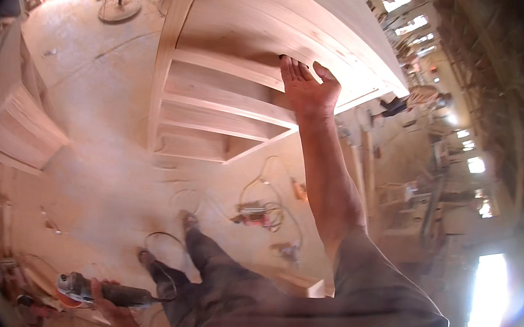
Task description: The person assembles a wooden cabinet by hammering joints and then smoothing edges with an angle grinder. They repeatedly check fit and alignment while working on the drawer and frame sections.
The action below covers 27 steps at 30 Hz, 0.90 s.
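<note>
My right hand reaches up to a pale, unfinished wooden cabinet. Its fingertips rest against the wide curved panel, and the thumb stands apart. Below that panel the cabinet has several open compartments divided by wooden rails. Down at the lower left, my left hand is wrapped round the body of an angle grinder. The grinder has a grey metal head and an orange-red disc at its left end, held away from the cabinet. A cord runs from its rear end.
Another wooden piece stands at the left. Cords and a red-and-grey power tool lie on the dusty floor near my feet. A round-based stand is at the upper left. Another person is at the far right.
</note>
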Available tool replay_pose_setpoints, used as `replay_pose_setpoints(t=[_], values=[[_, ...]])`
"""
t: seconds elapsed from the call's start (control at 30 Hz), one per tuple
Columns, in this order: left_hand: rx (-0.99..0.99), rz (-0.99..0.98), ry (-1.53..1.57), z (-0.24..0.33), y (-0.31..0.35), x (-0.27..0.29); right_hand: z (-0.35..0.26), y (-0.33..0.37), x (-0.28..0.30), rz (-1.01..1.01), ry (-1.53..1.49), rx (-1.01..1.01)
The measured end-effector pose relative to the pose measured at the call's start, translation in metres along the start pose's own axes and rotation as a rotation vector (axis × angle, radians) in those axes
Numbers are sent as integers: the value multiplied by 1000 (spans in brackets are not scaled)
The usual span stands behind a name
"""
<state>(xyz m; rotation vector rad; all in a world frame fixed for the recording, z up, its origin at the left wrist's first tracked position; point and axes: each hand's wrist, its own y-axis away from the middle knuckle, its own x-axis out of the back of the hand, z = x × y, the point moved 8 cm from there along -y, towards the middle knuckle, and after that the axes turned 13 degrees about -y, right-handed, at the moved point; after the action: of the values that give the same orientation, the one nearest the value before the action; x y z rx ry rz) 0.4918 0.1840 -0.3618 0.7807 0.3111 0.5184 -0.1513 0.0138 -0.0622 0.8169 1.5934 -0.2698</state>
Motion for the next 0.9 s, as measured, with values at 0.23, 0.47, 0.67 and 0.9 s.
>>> replay_pose_setpoints(t=[0.23, 0.47, 0.67, 0.9], values=[[163, 5, 58, -45, -61, 24, -1, -11, 1, -50, 231, 179], [-120, 37, -153, -118, -127, 116, 12, -18, -5, -78, 411, 174], [204, 93, -150, -112, -115, 131, -1, -23, -4, -77, 489, 109], [249, 124, -145, -156, -130, 191, 1, -15, -5, -101, 630, 132]])
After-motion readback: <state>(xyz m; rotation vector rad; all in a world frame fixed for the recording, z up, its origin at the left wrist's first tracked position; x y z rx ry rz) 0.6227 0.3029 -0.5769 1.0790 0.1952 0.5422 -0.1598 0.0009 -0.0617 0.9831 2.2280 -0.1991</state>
